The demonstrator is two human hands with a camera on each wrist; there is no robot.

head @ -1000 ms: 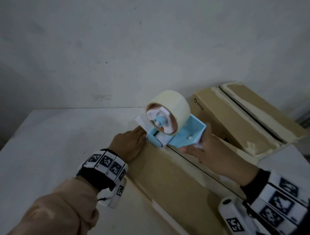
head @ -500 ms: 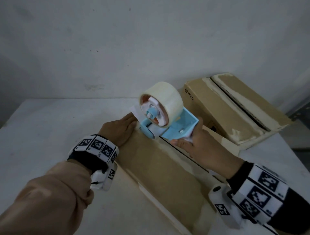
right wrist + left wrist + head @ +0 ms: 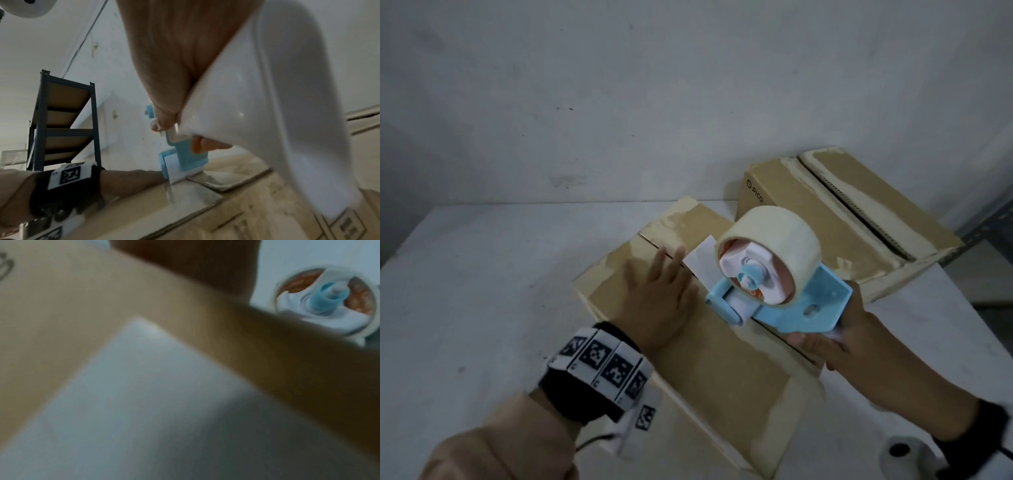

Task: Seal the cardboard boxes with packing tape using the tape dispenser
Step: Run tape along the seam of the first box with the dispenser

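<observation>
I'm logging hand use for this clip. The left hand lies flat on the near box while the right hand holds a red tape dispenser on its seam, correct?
Not quite: the tape dispenser is light blue, not red, as the head view shows. The rest holds: the left hand lies flat on the near box and the right hand holds the dispenser on its seam.

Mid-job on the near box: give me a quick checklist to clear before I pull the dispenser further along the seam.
1. Right hand grips the tape dispenser handle: ok.
2. Dispenser roller down on the near box seam: ok.
3. Left hand flat on the box top, steadying it: ok.
4. Left fingers out of the dispenser's path: ok, they lie ahead and to its left.
5. Tape already stuck down at the far end: cannot tell.
6. Tape roll has supply: ok.
</observation>
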